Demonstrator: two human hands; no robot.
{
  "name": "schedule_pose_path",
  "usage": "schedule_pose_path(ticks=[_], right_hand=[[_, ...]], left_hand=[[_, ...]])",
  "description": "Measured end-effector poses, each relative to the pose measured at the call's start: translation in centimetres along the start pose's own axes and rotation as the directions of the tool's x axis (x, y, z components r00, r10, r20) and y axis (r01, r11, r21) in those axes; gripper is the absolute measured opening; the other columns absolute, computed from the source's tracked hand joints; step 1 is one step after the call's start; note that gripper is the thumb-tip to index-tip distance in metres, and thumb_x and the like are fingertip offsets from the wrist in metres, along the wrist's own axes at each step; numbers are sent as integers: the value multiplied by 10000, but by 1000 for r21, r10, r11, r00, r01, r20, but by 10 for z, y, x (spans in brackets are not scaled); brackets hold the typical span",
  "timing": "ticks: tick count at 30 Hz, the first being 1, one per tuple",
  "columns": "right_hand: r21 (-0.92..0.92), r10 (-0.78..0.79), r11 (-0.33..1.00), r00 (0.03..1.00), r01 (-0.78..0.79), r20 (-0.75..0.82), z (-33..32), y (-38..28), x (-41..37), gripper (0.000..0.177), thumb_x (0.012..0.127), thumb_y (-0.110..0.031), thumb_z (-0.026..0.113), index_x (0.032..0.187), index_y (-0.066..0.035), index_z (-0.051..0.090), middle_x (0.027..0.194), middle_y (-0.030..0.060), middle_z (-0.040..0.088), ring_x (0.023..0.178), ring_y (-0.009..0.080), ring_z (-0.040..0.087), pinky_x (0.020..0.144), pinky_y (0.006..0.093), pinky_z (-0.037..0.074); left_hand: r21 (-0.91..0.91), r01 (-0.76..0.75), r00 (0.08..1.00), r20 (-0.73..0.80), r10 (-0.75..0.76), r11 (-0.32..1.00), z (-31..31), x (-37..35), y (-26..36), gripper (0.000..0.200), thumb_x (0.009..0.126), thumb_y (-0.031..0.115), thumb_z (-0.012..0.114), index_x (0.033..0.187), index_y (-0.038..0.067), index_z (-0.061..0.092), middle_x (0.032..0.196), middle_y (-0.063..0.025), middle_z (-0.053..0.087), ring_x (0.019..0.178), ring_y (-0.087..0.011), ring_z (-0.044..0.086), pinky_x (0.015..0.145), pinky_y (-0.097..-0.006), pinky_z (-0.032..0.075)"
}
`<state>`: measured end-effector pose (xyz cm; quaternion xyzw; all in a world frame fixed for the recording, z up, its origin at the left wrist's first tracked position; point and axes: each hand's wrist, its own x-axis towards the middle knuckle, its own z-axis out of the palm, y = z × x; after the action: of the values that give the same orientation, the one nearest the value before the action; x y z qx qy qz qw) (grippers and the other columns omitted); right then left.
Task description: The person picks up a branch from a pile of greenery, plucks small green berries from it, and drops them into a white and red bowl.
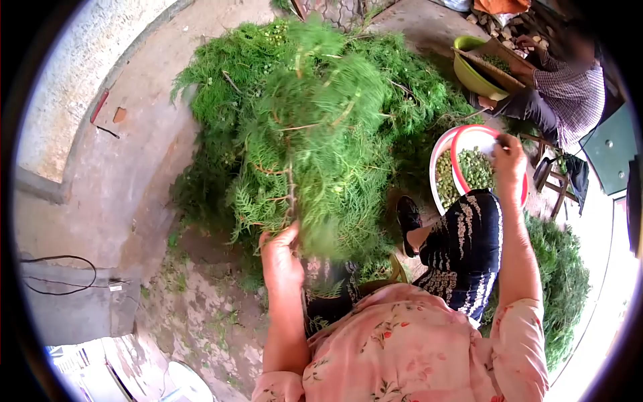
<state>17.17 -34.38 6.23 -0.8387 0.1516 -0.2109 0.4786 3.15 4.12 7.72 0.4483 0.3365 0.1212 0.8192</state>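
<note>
My left hand (281, 262) grips the lower stem of a feathery green conifer branch (291, 191), which stands upright before me, partly blurred. Over the right edge of a red-rimmed basin (456, 161) is my right hand (511, 162), its fingers curled together; whatever they hold is hidden. Small pale-green cones (477, 169) lie in that basin, and more of them show at its left in a wider white basin (434, 161) beneath.
Cut conifer branches (228, 127) pile up ahead, with another heap (559, 288) at right. A seated person (569, 94) handles a flat tray (492, 63) over a yellow-green tub (469, 77). A wooden stool (556, 187) stands nearby. A black cable (94, 268) lies left.
</note>
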Motion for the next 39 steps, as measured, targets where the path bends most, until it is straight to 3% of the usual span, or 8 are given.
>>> schedule_pose_path(ticks=[5,7,10,21,26,30,36,39], right_hand=[[-448,-386,839,918,309,-87,-56,126,69,211,771,-129,546,925,3,607,826,117,605,677,189,572,601,288,452],[-331,-105,940,993,83,-49,-74,131,67,207,752,-102,510,895,11,608,818,138,589,740,221,570,692,310,450],[-307,-271,930,944,205,-190,-93,239,101,241,717,-27,436,868,14,619,813,143,592,801,258,557,773,336,429],[-717,-229,694,964,62,-138,-93,135,78,296,738,-79,595,1027,-16,597,1037,216,554,978,336,534,819,392,439],[76,-214,975,972,207,93,-9,1,-9,246,818,-126,590,1044,-27,594,879,122,638,768,219,613,697,301,480],[361,-419,892,798,272,433,32,-108,-110,389,778,-302,665,1024,-8,595,902,178,620,786,251,623,705,337,499],[463,-84,802,695,-378,714,86,-149,-149,312,784,-156,679,995,54,587,806,103,616,717,111,537,644,255,462],[666,-249,724,834,-177,492,84,-140,-153,203,792,-64,644,966,31,600,800,48,615,715,95,531,623,249,455]], left_hand=[[-112,16,999,-49,-22,994,-7,5,21,294,753,-67,582,1029,-31,488,935,-142,607,797,-245,612,676,-372,528],[-107,4,1000,-17,-6,994,-1,-3,33,272,772,-50,562,1038,-32,502,937,-139,611,797,-245,614,668,-359,529],[-109,-6,1000,-7,5,994,10,-10,46,248,796,-26,540,1043,-29,529,939,-138,616,793,-239,616,653,-344,530],[-53,96,991,100,-90,994,61,-20,56,220,866,211,476,985,52,571,852,-64,614,674,-180,569,590,-317,465],[-121,23,985,172,-1,992,84,-22,38,205,853,123,508,992,-9,581,891,-92,617,754,-189,590,663,-325,491],[-157,-79,977,183,108,984,97,-21,20,136,845,67,544,966,5,556,886,-95,600,774,-179,577,669,-312,488],[-53,-167,982,79,171,984,105,-36,5,273,798,84,643,956,22,429,840,-60,543,743,-126,504,676,-252,416],[-39,-217,961,165,220,975,94,-33,13,146,823,70,612,868,28,479,788,-66,582,640,-105,463,573,-217,357]])
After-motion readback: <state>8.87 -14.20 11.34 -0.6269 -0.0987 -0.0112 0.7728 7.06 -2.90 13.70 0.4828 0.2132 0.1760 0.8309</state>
